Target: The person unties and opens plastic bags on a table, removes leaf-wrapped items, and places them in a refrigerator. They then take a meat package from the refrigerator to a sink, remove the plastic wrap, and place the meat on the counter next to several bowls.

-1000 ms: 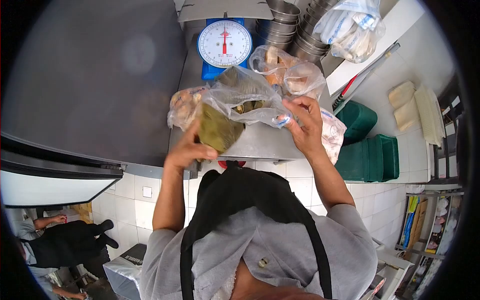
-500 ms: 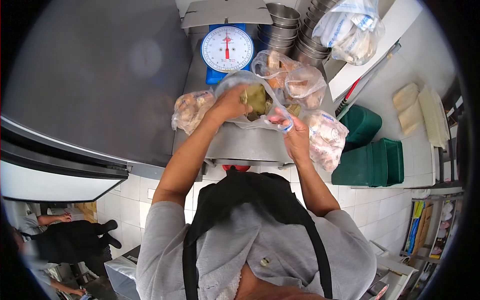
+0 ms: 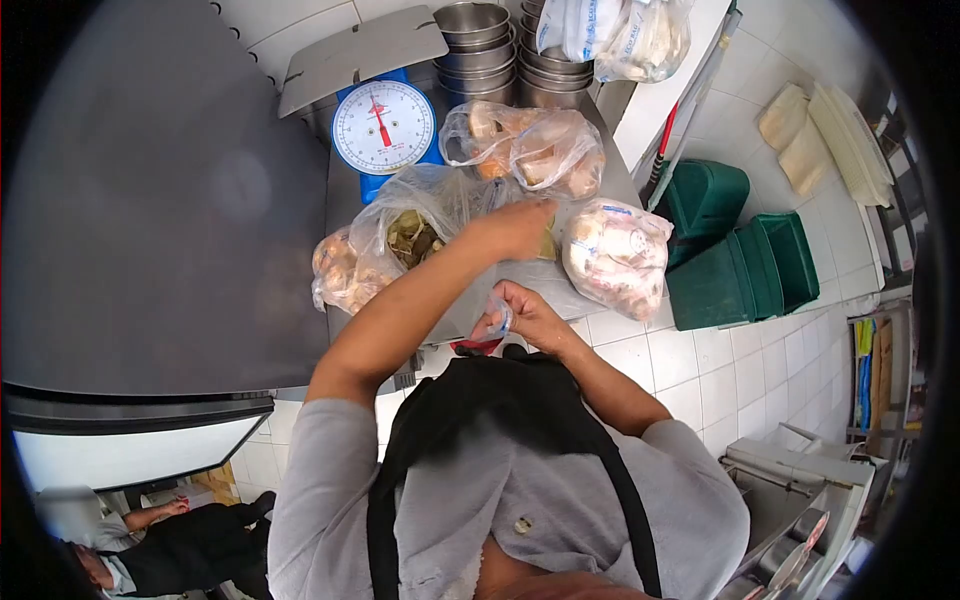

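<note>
My left hand [image 3: 512,232] reaches across to the right with its fingers curled downward. Just under its fingertips is a greenish leaf-wrapped parcel [image 3: 548,243], partly covered by the hand; whether the fingers grip it is hidden. My right hand [image 3: 525,315], nearer my body, pinches the edge of a clear plastic bag [image 3: 497,318]. The bag's open mouth lies left of my left hand, with olive-green leaf-wrapped parcels [image 3: 410,238] inside. A bag of brownish pieces [image 3: 342,270] rests against its left side.
A blue dial scale [image 3: 384,127] stands behind the bag. Stacked metal pots [image 3: 474,55] are at the back. Other filled bags [image 3: 560,150] and a bag of pale pink-white pieces [image 3: 618,255] lie to the right. Green bins [image 3: 735,270] stand beyond the table's right edge.
My left hand has come out of the bag and moved right. My right hand has drawn the bag's edge down toward my body. The view has turned and shifted right.
</note>
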Available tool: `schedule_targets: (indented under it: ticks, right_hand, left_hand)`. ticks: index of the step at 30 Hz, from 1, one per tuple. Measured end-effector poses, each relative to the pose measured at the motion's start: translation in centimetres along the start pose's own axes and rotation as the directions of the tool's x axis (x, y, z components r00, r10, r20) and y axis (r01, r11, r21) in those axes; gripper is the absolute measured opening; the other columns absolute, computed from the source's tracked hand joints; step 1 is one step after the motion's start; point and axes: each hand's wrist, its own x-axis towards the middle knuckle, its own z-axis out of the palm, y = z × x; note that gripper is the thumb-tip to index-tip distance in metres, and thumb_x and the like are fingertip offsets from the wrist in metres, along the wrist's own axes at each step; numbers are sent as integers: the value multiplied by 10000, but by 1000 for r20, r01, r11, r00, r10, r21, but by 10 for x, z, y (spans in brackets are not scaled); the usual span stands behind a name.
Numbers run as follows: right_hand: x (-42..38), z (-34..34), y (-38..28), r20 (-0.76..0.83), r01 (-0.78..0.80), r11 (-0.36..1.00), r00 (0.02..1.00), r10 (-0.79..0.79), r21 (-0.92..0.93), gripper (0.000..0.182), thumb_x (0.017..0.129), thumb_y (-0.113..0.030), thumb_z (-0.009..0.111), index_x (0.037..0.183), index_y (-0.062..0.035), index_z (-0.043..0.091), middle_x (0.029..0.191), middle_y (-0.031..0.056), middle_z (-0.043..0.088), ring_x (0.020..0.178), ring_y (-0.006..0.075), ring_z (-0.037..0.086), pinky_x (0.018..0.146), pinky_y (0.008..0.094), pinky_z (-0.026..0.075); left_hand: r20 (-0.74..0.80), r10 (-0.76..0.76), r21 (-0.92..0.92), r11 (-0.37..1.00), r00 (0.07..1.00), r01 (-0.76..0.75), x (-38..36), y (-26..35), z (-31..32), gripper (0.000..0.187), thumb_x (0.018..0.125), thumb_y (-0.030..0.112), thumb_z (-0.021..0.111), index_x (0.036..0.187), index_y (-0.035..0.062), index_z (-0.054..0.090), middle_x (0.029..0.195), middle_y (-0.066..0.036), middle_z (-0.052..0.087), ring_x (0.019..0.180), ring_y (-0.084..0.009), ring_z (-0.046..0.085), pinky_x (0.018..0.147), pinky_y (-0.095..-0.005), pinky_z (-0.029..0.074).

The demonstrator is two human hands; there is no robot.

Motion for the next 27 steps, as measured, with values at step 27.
schedule_targets:
  ticks: [27]
  right_hand:
    - [57, 10, -59, -9, 213, 917, 973, -229, -337, 177, 897, -215, 575, 925, -44, 540, 851, 70, 638, 853, 113, 588, 772, 256, 442]
  left_hand:
    - [-491, -393, -721, 685, 777, -109, -118, -45, -18, 508, 695, 81, 730, 1170, 79, 550, 1151, -95, 557, 1054, -182, 534, 893, -311, 433]
